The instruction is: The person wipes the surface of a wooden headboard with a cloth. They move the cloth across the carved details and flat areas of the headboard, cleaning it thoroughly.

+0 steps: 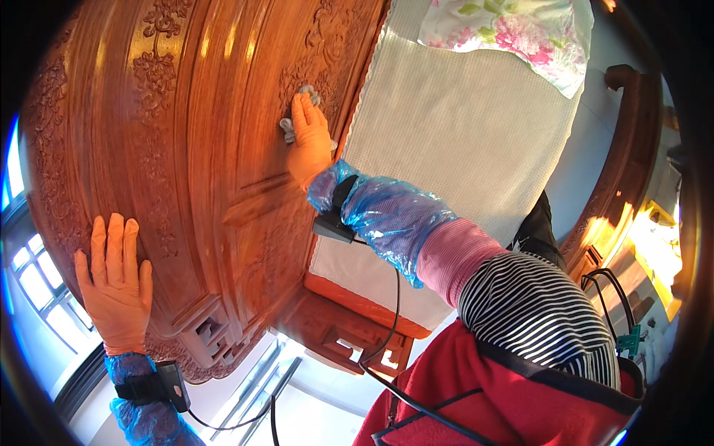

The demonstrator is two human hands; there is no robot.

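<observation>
My right hand, in an orange glove, presses a grey cloth against the carved wooden back panel of a large piece of furniture, perhaps a bench or bed. Bunched cloth shows past the fingertips and beside the hand; the rest is hidden under it. At the lower left, my left hand, gloved alike, lies with fingers spread against the panel's outer carved border and holds nothing. Blue plastic sleeves cover both forearms, each with a black strapped device at the wrist.
Beside the panel lies a beige woven cover, with a floral cushion at its far end. A black cable hangs from the right wrist device. Curved carved wood stands at the right, and a window is at the left.
</observation>
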